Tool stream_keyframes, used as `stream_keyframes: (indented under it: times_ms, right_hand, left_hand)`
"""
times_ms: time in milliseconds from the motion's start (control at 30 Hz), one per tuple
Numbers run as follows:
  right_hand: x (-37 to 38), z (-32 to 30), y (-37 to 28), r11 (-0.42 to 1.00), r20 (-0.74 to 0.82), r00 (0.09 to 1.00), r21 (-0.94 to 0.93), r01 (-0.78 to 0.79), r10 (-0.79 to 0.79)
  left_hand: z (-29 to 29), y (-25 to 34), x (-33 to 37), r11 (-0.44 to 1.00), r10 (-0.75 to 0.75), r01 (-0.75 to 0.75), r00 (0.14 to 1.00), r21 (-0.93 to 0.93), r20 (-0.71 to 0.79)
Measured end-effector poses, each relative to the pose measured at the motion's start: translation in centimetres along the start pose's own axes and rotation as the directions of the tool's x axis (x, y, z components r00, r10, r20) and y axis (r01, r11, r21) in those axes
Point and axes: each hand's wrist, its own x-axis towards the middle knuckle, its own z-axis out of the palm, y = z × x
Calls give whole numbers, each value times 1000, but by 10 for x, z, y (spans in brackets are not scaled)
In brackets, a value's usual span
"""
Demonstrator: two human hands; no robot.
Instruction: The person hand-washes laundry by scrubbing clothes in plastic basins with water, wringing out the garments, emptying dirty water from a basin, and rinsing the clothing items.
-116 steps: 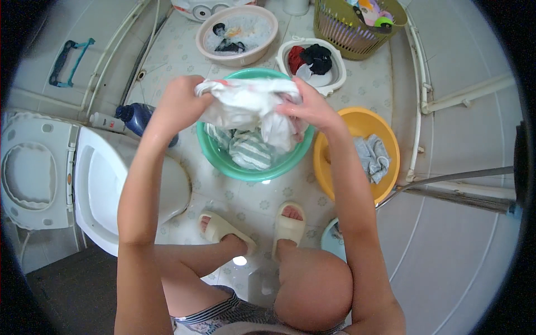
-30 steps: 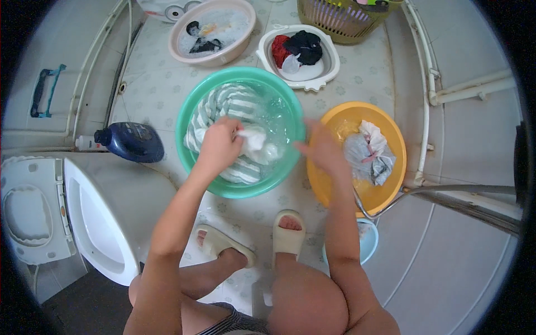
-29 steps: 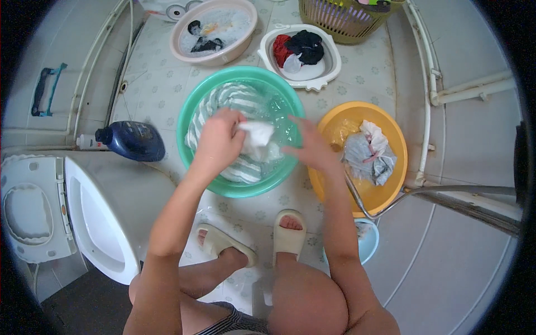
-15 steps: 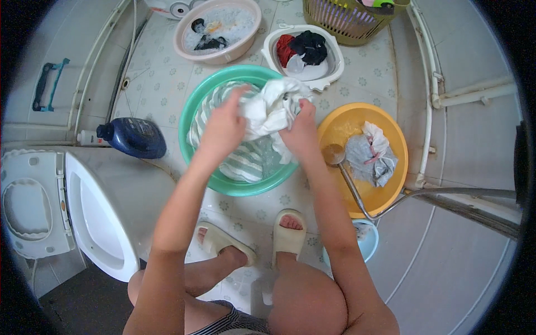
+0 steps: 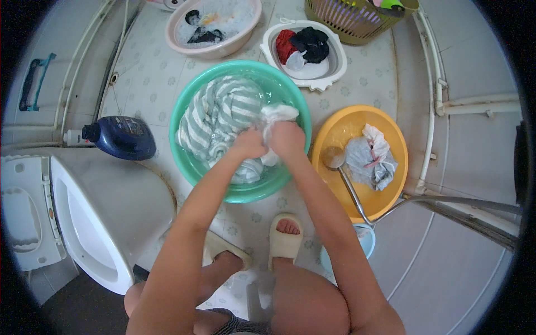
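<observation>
Right-hand grip (image 5: 287, 139): closed, fingers wrapped around a bunched white cloth (image 5: 280, 113) near the right wall of a green basin (image 5: 245, 195). Left-hand grip (image 5: 250, 143): fingers curled and touching the same cloth; from my remote view I cannot tell whether they are clamped on it. I record the white cloth inside the basin, at the water, partly covered by both hands. Directly beside it, a grey-and-white striped cloth (image 5: 234, 106) lies wet and heaped, filling much of the basin. To the right I note a yellow basin (image 5: 385, 201) bearing a shower head (image 5: 334, 157), a grey cloth (image 5: 359, 161) and a white cloth with pink (image 5: 377, 142). Beyond the green basin stand a white tub (image 5: 341, 67) with red and black garments (image 5: 312, 44), and a pale pink basin (image 5: 218, 52) of suds. At left, a dark blue bottle (image 5: 125, 138) lies beside the toilet (image 5: 142, 192).
</observation>
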Motion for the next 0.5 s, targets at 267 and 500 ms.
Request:
stream_keyframes:
  times_ms: [267,500]
  right_hand:
    - [-85,-195,-76,519,-521,811,632,576,-265]
    - [-98,-239,-65,267,-577,798,752,603,-177]
  left_hand:
    - [-117,40,-77,739,14,-394,820,-547,-572]
    - [-205,90,-140,640,-55,-434,798,-634,-601]
